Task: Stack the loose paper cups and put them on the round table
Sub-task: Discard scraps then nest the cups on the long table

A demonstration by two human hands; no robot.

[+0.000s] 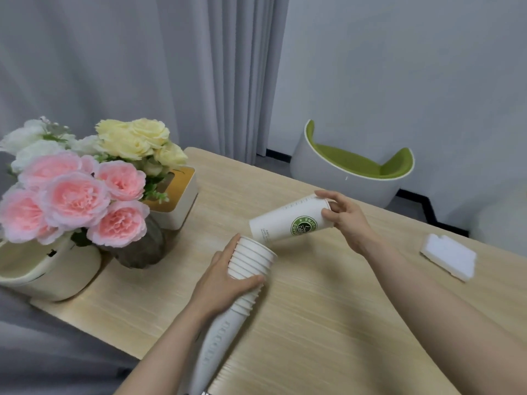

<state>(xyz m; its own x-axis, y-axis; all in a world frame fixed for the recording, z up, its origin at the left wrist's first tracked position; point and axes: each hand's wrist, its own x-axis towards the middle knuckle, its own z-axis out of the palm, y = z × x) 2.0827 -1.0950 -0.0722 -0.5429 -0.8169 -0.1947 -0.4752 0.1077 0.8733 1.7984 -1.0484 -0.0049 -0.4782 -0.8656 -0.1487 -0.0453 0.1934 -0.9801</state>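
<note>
My left hand [225, 283] grips a long stack of several nested white paper cups [248, 260], tilted with its open mouth pointing up and to the right. My right hand [346, 216] pinches the rim of a single white paper cup with a green logo [288, 223]. That cup is held sideways above the wooden table [328, 323], its closed base pointing down-left toward the mouth of the stack. The base hangs just above the stack's top rim, outside it.
A vase of pink, white and yellow flowers [77, 181] and a cream tissue box [176, 195] stand at the table's left. A white foam block [449, 256] lies near the right edge. A white and green chair [353, 169] sits beyond the table.
</note>
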